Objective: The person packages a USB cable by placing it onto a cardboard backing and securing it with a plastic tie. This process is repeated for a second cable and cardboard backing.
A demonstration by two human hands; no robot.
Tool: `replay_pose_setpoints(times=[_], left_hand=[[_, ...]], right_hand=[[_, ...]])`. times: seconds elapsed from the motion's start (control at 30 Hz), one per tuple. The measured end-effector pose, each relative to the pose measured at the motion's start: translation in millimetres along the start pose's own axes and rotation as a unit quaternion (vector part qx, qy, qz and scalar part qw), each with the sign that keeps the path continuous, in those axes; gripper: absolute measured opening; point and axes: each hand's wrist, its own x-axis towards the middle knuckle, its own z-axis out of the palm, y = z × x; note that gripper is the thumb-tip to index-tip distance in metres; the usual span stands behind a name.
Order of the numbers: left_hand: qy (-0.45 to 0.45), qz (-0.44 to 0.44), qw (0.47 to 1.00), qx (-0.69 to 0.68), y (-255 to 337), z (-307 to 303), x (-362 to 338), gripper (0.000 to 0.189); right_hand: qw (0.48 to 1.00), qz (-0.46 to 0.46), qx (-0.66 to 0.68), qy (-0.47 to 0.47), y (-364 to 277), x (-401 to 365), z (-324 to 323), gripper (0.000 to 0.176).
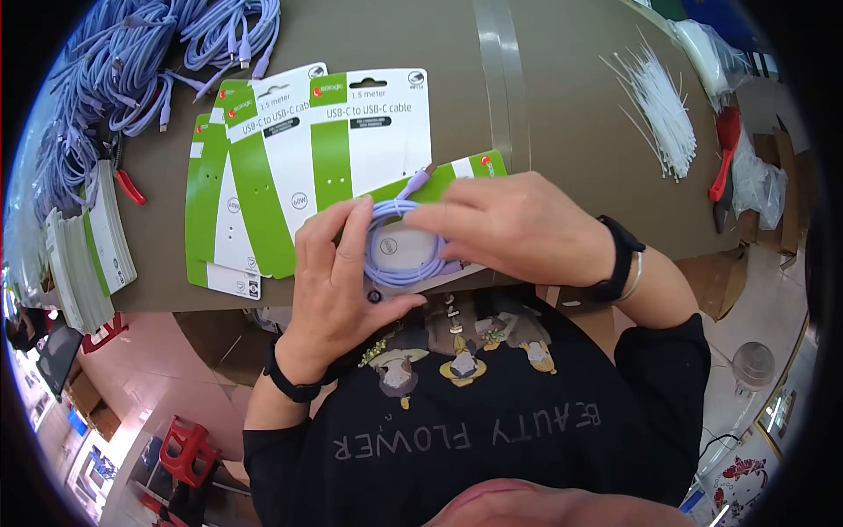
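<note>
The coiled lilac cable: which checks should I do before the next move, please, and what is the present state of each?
1. Coiled lilac cable lies on the green and white card: ok.
2. Left hand steadies them: ok.
3. Coil fastened to the card: cannot tell; the blurred right hand partly covers it.
4. Spare green and white cards squared up: not ok, they overlap unevenly.
5. Thin white plastic ties at hand on the table: ok, seemingly within reach.

The T-shirt (509,465) is black and short-sleeved, printed with figures (463,364) and grey lettering (465,435), BEAUTY FLOWER; a black band (291,379) circles the left wrist; another (623,260) and a slim pale bangle (636,276) circle the right.
</note>
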Motion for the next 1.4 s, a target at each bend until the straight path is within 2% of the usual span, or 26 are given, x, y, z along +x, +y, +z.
replay_pose_setpoints(times=[0.07,0.1,0.2,0.33,0.5,0.63,0.77,0.87,0.9,0.93,1.0,1.03,1.07,1.13,1.2,1.3,1.4], left_hand=[[-0.019,-0.003,0.999,0.028,4,0,-2,0.096],[-0.026,-0.001,0.999,0.043,5,0,-2,0.097],[-0.031,0.006,0.998,0.054,5,2,-2,0.097],[-0.045,0.015,0.998,0.043,1,0,-2,0.097],[-0.079,0.027,0.996,-0.007,-4,-7,0,0.095],[-0.069,0.034,0.996,0.034,-5,-1,-3,0.090],[-0.051,0.069,0.995,0.048,-5,3,-8,0.084],[-0.050,0.070,0.996,0.017,-6,-2,-5,0.076],[-0.053,0.066,0.996,0.000,-6,-6,-3,0.072],[-0.050,0.072,0.996,0.005,-6,-10,-1,0.072],[-0.056,-0.029,0.994,-0.089,-1,-25,11,0.060],[-0.061,-0.079,0.986,-0.137,1,-29,15,0.055],[-0.059,-0.074,0.986,-0.134,0,-27,18,0.055],[-0.009,-0.021,0.999,-0.049,-5,-9,21,0.043],[0.016,0.012,1.000,-0.004,-7,-1,25,0.038],[0.072,-0.006,0.997,-0.001,-5,5,21,0.027],[0.081,0.001,0.997,-0.009,-7,7,18,0.027]], right_hand=[[0.989,-0.124,-0.077,0.033,0,-2,-2,0.021],[0.989,-0.126,-0.077,0.032,2,-1,-1,0.021],[0.972,-0.203,-0.117,0.013,10,2,4,0.016],[0.967,-0.237,-0.099,0.004,14,1,14,0.016],[0.967,-0.230,-0.106,-0.012,13,1,18,0.015],[0.963,-0.239,-0.119,0.024,9,6,20,0.013],[0.968,-0.214,-0.131,-0.009,7,4,16,0.016],[0.994,-0.095,0.022,0.044,1,1,15,0.018],[0.994,-0.099,0.016,0.050,0,0,13,0.018],[0.995,-0.036,0.068,0.066,-1,1,9,0.020],[0.977,0.087,0.172,0.096,-3,1,2,0.024],[0.977,0.083,0.169,0.101,-4,2,2,0.024],[0.986,0.052,0.089,0.132,-4,5,7,0.024],[0.978,-0.009,-0.075,0.193,-2,10,14,0.023],[0.978,-0.019,-0.109,0.179,1,12,17,0.021],[0.976,-0.031,-0.167,0.132,2,12,21,0.017],[0.977,0.002,-0.165,0.134,-5,10,24,0.010]])
